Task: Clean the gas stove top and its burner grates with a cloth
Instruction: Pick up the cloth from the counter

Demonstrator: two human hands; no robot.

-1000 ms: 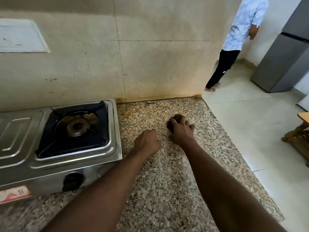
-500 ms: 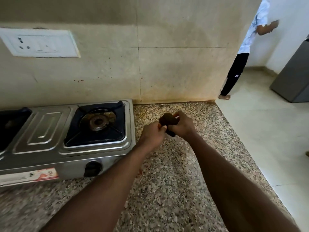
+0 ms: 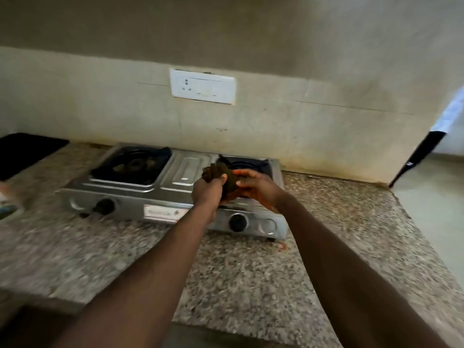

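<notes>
- Two hands meet over the stove (image 3: 185, 169), both on one dark, bunched cloth (image 3: 219, 175).
- Left hand (image 3: 208, 190): the fingers are curled round the lower part of the cloth, clenched on it, with the wad sticking up above the fist.
- Right hand (image 3: 256, 189): the thumb and fingers pinch the cloth's right side, the palm turned toward the left hand.
- The cloth is held up between the hands, in front of the right grate (image 3: 251, 162) and the ribbed middle panel of the stove. Whether it touches the metal cannot be told.
- The stove is a steel two-burner unit that stands on a speckled stone counter (image 3: 238, 272), its back close to the wall (image 3: 301, 134).
- The left grate (image 3: 133, 164) is black and sits in its well with the burner ring showing. The right grate is partly hidden behind the hands.
- Two black knobs are on the front face: the left knob (image 3: 105, 205) and the right knob (image 3: 237, 222). A white and red label (image 3: 163, 213) lies between them.
- A white socket plate (image 3: 203, 86) is fixed to the wall above the stove.
- A flat black thing (image 3: 25, 151) lies at the far left of the counter, too blurred to name.
- At the far right edge, past the wall's end, part of another person (image 3: 416, 156) shows: a dark trouser leg and a pale sleeve or shirt.
</notes>
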